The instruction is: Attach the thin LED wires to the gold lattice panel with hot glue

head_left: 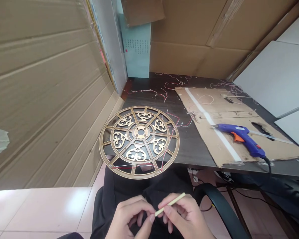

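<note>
A short, thin, pale yellow stick (177, 199) slants up to the right above my lap. My right hand (183, 214) pinches it between thumb and fingers, and its upper end sticks out past them. At its lower end, the thumb and forefinger of my left hand (133, 215) are closed on the tip. Beyond my hands, a round gold openwork disc (141, 132) with scroll ornaments lies on the dark table, its near edge overhanging my lap. A thin red and white wire (165, 150) runs across the disc's right and near parts.
On a cardboard sheet (206, 132) at the right lies a blue glue gun (241, 134) with an orange trigger, its cord hanging off the table edge. Loose thin wires (159, 94) lie at the back. A cardboard wall (52, 83) stands left; a chair armrest (220, 205) is at the right.
</note>
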Demonstrator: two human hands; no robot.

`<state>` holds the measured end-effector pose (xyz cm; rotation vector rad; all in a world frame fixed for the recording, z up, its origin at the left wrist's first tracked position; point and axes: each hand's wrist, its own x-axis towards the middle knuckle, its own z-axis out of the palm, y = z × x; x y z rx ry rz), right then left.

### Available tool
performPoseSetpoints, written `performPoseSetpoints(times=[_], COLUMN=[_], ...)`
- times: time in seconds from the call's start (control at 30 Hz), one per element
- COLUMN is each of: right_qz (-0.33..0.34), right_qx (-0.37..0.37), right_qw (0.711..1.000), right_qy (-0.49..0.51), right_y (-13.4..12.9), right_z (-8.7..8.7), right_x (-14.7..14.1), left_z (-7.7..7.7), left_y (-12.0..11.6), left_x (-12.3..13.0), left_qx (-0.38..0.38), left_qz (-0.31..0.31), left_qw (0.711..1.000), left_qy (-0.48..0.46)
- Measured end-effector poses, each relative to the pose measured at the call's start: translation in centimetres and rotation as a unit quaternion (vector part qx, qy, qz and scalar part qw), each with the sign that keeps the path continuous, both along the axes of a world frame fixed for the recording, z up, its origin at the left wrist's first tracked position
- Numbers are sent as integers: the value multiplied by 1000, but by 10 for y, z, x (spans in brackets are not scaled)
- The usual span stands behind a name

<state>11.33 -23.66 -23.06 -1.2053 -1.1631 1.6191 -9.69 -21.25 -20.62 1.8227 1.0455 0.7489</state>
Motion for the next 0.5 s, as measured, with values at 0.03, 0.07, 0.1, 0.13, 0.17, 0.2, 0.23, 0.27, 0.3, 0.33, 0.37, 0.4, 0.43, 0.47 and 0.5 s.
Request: performPoseSetpoints(times=[0.03, 0.07, 0.1, 0.13, 0.17, 0.2, 0.23, 0.27, 0.3, 0.33, 0.37, 0.4, 0.43, 0.47, 0.5], right_qz=[1, 6, 12, 19, 27, 36, 45, 54, 62, 69, 76, 81, 85, 87, 88], right_qx=[-4, -8, -12, -18, -25, -33, -40, -45, -49, -50, -51, -52, -54, -57, -60], right_qw=[1000, 1000, 1000, 1000, 999, 999, 998, 997, 997, 996, 996, 995, 995, 994, 994], right_qy=[0, 1, 1, 1, -1, -3, -8, -12, -14, -13, -8, 1, 9, 16, 19], right_y=[-1, -2, -2, -3, -3, -3, -2, -1, 0, 2, 3, 5, 6, 6, 7], right_z=[1, 1, 2, 3, 3, 4, 5, 6, 7, 9, 10, 11, 12, 12, 12], right_x=[0, -1, -1, -1, -1, -1, -1, -1, -2, -2, -2, -3, -3, -4, -4], left_z=[1, 3, 4, 4, 5, 4, 4, 3, 1, 0, -1, -2, -2, -3, -3], left_y=[0, 0, -1, -1, -1, -1, -1, 0, 0, 0, 1, 1, 1, 0, 0], left_x=[0, 1, 1, 1, 1, 1, 1, 0, 0, 0, 0, 0, 1, 1, 2], left_qx=[8, 16, 22, 27, 30, 28, 21, 11, -3, -18, -33, -44, -53, -58, -59], left_qz=[0, 0, -3, -12, -25, -40, -55, -68, -77, -80, -78, -73, -67, -60, -56], left_qw=[1000, 1000, 1000, 999, 999, 998, 998, 997, 997, 996, 996, 996, 996, 996, 996], left_qy=[2, 6, 10, 16, 22, 29, 32, 32, 30, 29, 29, 28, 30, 32, 33])
